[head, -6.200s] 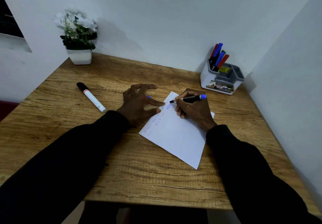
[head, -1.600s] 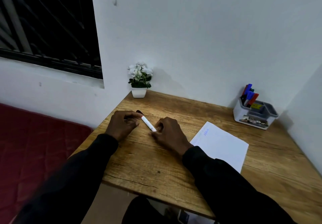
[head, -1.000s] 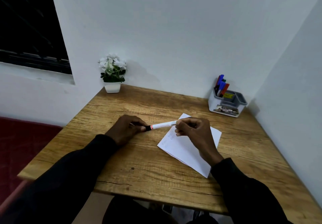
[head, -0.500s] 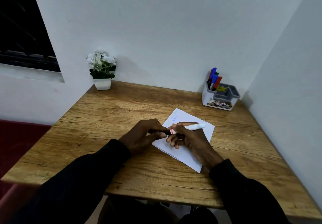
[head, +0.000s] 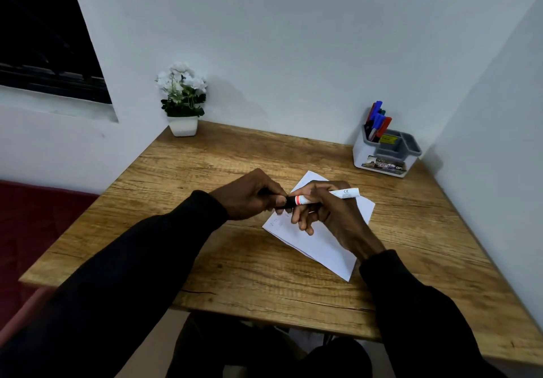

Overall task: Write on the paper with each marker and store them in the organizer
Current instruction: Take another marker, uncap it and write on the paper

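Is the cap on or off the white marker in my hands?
On, it seems: the black cap meets the orange band of the white marker; no tip shows.

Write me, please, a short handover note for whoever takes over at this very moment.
Left grip: pinches the black cap of the marker; whether it is off is unclear.
Right grip: wraps the marker's white barrel, above the paper.
Organizer: at the far right corner of the table, with several markers upright in it.
Done: faint writing on the paper; those markers stored.
Left: uncap, write with this one, recap, store it.
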